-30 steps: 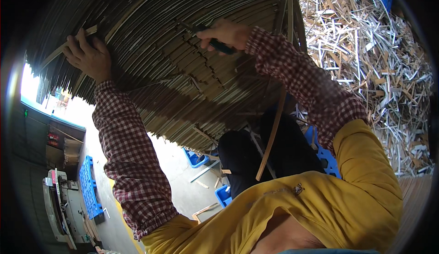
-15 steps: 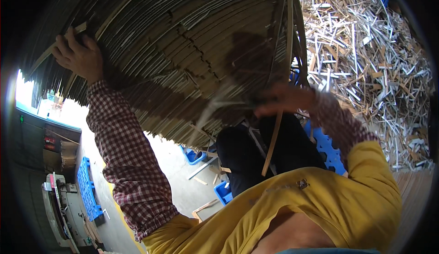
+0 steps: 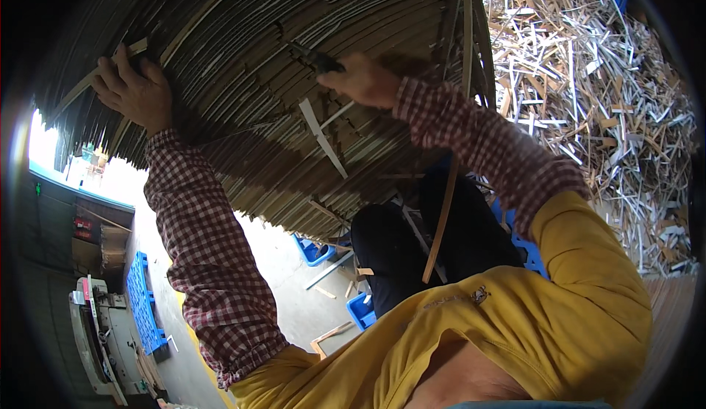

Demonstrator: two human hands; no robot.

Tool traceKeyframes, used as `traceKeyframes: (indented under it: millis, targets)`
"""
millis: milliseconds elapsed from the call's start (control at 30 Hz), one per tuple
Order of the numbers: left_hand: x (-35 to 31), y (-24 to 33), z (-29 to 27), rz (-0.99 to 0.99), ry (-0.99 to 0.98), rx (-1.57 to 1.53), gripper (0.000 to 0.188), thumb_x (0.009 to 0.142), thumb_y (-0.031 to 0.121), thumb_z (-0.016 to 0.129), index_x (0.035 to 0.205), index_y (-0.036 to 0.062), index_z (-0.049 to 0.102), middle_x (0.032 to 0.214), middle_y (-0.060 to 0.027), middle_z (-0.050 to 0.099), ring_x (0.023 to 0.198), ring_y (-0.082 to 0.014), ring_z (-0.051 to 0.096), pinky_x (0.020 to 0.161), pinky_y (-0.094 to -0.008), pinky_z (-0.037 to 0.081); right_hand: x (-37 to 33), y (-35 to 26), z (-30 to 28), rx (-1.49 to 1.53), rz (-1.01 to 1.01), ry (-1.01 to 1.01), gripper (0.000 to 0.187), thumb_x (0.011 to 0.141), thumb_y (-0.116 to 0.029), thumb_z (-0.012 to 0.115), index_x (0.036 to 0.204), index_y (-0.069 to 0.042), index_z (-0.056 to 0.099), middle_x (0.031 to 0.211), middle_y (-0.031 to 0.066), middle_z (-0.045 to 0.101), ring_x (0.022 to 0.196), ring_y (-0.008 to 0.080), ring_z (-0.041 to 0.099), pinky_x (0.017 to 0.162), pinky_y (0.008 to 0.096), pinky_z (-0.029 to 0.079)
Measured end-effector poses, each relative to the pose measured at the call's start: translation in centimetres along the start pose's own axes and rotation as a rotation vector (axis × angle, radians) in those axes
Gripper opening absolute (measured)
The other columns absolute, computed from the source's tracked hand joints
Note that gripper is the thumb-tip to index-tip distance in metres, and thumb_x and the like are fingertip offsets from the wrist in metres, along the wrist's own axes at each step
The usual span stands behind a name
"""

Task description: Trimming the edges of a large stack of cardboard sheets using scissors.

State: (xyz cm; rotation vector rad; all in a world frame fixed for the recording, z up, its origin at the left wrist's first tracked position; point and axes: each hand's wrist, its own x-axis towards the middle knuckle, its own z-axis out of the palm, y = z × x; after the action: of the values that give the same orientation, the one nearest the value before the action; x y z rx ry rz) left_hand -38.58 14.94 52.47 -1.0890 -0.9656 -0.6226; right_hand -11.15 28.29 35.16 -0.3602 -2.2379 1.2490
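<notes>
A large stack of thin cardboard sheets (image 3: 353,34) stands in front of me, its layered edges facing up toward my hands. My left hand (image 3: 136,89) rests on the left part of the stack with its fingers apart, over a tan strip (image 3: 73,100). Gripped in my right hand (image 3: 364,80) is a dark tool that looks like pliers (image 3: 320,61). Its narrow tip touches or nearly touches the layered edges near the stack's middle. Below the tool, a loose white strip (image 3: 323,137) slants over the stack.
A big heap of white and brown scrap strips (image 3: 581,115) lies at the right. Blue plastic pallets (image 3: 143,302) and small blue bins (image 3: 360,310) are on the floor. A long tan strip (image 3: 443,225) hangs beside my legs. A pale machine (image 3: 99,335) stands lower left.
My right hand has moved up and left from near my knees to the stack's middle, with the tool. A white strip now shows sharply below it. My left hand has shifted slightly right.
</notes>
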Motion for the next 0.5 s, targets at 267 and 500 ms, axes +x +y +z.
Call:
traceKeyframes:
  millis: [267,500]
  targets:
    - [0.0,0.4,-0.5,0.002,0.000,0.062,0.039,0.082,0.030,0.051,0.119,0.0178,0.048,0.129,-0.0111,0.035,0.119,-0.0378,0.029,0.095,-0.0534,0.028,-20.9,1.7,5.8,0.089,0.388,-0.727,0.039,0.083,-0.039,0.051,0.080,-0.002,0.063,0.074,0.0116,0.063,0.072,0.0216,0.060,0.074,0.0320,0.045]
    - [-0.5,-0.2,-0.3,0.016,0.006,0.100,0.038,0.084,0.032,0.048,0.119,0.0180,0.047,0.127,-0.0100,0.036,0.118,-0.0372,0.031,0.095,-0.0525,0.030,-6.7,1.6,-6.2,-0.167,0.270,0.011,0.049,0.078,-0.052,0.053,0.088,-0.005,0.065,0.088,0.0136,0.060,0.088,0.0224,0.055,0.081,0.0349,0.041]
